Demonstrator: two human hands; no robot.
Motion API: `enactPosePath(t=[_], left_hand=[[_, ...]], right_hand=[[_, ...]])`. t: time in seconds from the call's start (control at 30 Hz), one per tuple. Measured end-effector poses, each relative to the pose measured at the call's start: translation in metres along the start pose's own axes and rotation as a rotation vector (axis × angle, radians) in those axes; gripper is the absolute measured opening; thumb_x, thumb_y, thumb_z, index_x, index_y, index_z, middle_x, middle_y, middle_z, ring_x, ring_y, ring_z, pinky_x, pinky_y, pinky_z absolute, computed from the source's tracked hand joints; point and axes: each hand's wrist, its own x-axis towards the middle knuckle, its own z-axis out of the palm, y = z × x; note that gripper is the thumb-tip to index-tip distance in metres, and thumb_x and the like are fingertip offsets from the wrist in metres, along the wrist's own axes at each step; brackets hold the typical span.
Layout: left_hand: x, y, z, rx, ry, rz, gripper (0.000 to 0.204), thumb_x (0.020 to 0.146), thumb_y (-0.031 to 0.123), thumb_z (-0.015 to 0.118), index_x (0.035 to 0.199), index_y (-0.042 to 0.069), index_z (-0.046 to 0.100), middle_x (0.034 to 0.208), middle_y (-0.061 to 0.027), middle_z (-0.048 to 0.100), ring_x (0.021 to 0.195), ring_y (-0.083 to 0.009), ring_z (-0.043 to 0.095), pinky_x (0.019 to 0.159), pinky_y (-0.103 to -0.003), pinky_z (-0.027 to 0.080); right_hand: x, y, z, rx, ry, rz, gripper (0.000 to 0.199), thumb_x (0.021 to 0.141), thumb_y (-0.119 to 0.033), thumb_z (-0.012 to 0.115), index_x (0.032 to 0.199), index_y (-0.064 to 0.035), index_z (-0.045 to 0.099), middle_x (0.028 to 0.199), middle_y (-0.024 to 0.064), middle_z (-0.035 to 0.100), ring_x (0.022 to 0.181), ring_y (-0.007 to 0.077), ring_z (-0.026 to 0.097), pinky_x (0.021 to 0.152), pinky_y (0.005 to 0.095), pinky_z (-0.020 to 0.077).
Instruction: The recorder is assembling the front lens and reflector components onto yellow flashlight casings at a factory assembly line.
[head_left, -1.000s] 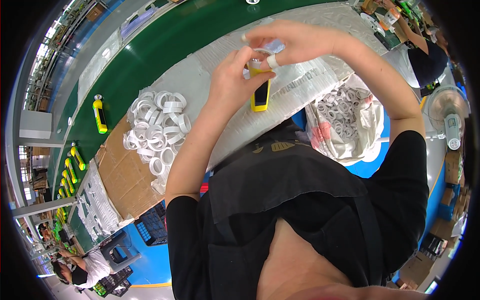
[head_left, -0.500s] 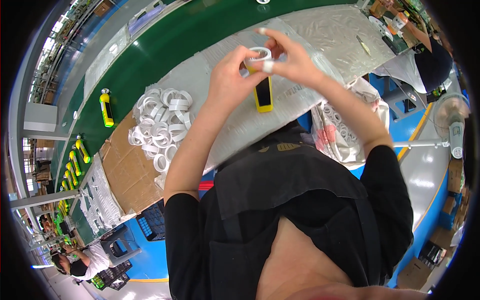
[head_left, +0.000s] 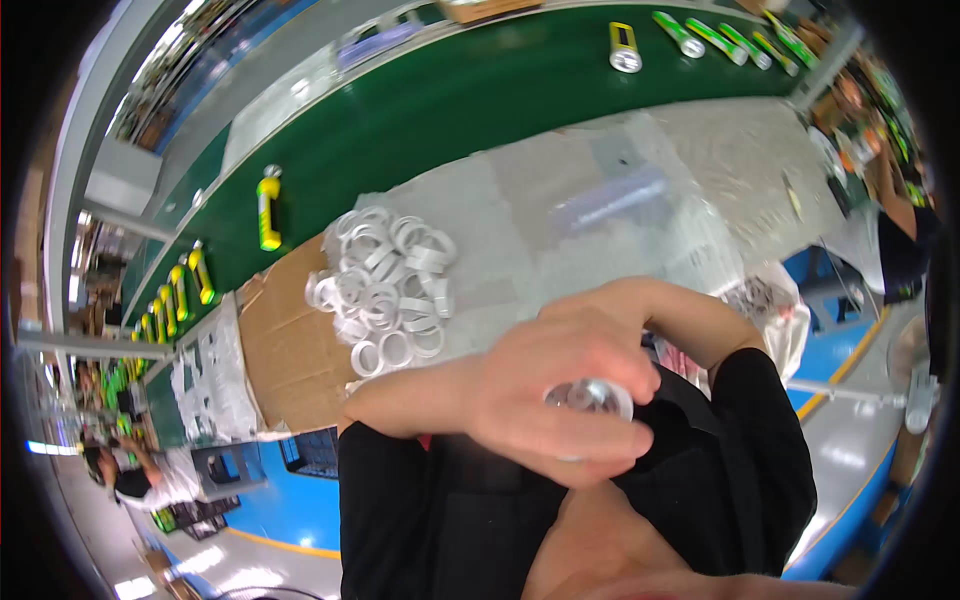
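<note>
A flashlight's round, shiny head [head_left: 592,398] faces up close to my chest. My left hand [head_left: 540,400] is closed around it, thumb and fingers wrapping the rim; the flashlight's body is hidden beneath the hand. Behind and partly under it lies my right hand [head_left: 590,312], its back and wrist showing but its fingers out of sight, so I cannot tell its grip. Left of the hands, a pile of white plastic rings [head_left: 385,275] sits on the plastic-covered worktable [head_left: 500,240].
Yellow flashlights stand on the green conveyor belt [head_left: 420,150], one nearest at left [head_left: 269,212]. Several green-and-yellow flashlights [head_left: 715,40] lie at its far right. Brown cardboard [head_left: 290,350] covers the table's left end. A white bag [head_left: 790,320] hangs at right. Co-workers sit at both sides.
My hands have drawn the flashlight from above the table back toward my chest, and its head now faces up. My view has shifted, with more of the belt showing at the far right.
</note>
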Motion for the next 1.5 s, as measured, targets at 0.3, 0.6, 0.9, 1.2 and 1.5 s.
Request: enactPosePath(t=[0.3, 0.6, 0.9, 1.2, 1.5], left_hand=[[0.001, -0.054, -0.24, 1.525, -0.251, -0.294, 0.066, 0.071, 0.027, 0.083, 0.129, 0.014, 0.054, 0.133, -0.0136, 0.053, 0.12, -0.0341, 0.052, 0.098, -0.043, 0.045], [-0.119, 0.008, -0.507, 2.07, 0.27, -1.528, 0.068, 0.087, 0.04, 0.065, 0.143, 0.013, 0.037, 0.129, -0.0237, 0.054, 0.115, -0.0386, 0.057, 0.095, -0.045, 0.048], [-0.028, -0.075, -0.334, 0.946, 0.487, -0.903, 0.051, 0.097, 0.017, 0.06, 0.143, 0.009, 0.04, 0.112, -0.0098, 0.062, 0.098, -0.018, 0.06, 0.082, -0.03, 0.048], [-0.038, -0.074, -0.099, 0.716, -0.324, -0.694, 0.029, 0.093, 0.016, 0.064, 0.118, 0.004, 0.057, 0.098, -0.0147, 0.065, 0.082, -0.0228, 0.066, 0.071, -0.031, 0.051], [-0.008, -0.087, -0.055, 0.625, -0.045, -0.337, 0.021, 0.097, 0.016, 0.053, 0.102, 0.001, 0.067, 0.092, -0.0087, 0.065, 0.085, -0.0176, 0.063, 0.071, -0.028, 0.048]], right_hand=[[0.148, 0.029, -0.16, -1.163, 0.321, -0.399, 0.051, 0.069, -0.005, 0.077, 0.116, -0.0124, 0.061, 0.134, 0.0082, 0.055, 0.125, 0.0339, 0.048, 0.104, 0.0435, 0.0394], [0.107, 0.126, -0.356, -1.656, 0.32, 0.435, 0.067, 0.081, 0.003, 0.057, 0.14, -0.0278, 0.047, 0.147, 0.003, 0.043, 0.137, 0.027, 0.038, 0.114, 0.0448, 0.0294], [0.114, 0.069, -0.194, -0.181, 0.474, 0.12, 0.031, 0.098, -0.021, 0.057, 0.123, -0.0026, 0.059, 0.105, 0.0061, 0.067, 0.092, 0.0129, 0.064, 0.082, 0.0273, 0.0522], [0.036, 0.013, -0.023, 0.726, 0.782, -0.031, 0.055, 0.093, -0.038, 0.058, 0.133, -0.0024, 0.043, 0.103, 0.0159, 0.062, 0.091, 0.0247, 0.063, 0.081, 0.0367, 0.0527], [-0.03, -0.007, 0.029, 0.636, 0.251, -0.006, 0.05, 0.085, -0.028, 0.067, 0.121, -0.0021, 0.045, 0.088, 0.0102, 0.06, 0.075, 0.0188, 0.061, 0.065, 0.0319, 0.0509]])
